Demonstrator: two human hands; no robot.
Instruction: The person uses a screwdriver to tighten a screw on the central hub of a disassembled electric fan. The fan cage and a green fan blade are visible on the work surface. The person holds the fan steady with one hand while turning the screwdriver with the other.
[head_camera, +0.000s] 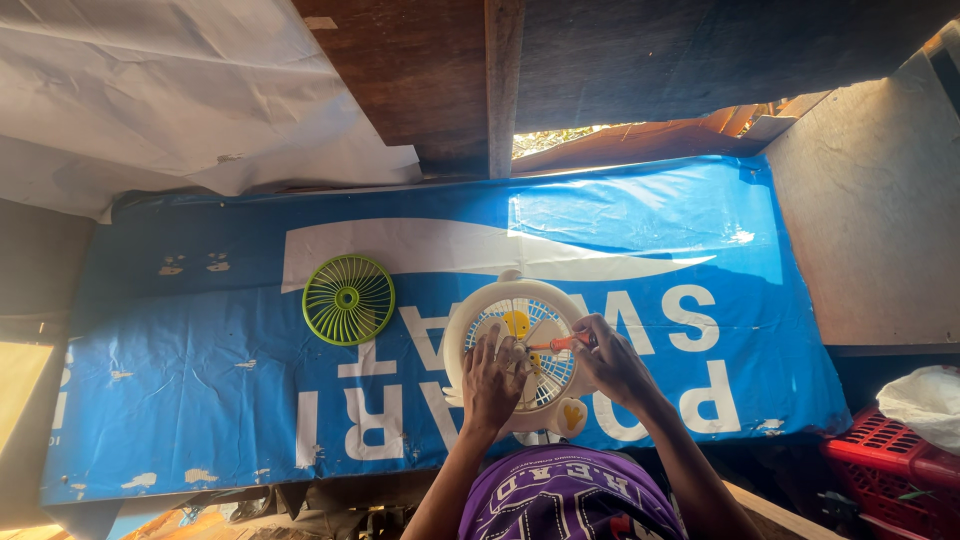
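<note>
On glossy blue tarp, left hand flat on round plastic fan, right hand pinching orange screwdriver.

Fan partly hidden under both hands; screwdriver tip too small to make out. Red crate cut off at right edge.

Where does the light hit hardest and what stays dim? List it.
Head view: sunlight through the gap in the boards glares on the blue banner at upper right; the wooden boards above stay dark. The left hand and right hand on the white fan look dim; edges bend wide-angle.
</note>
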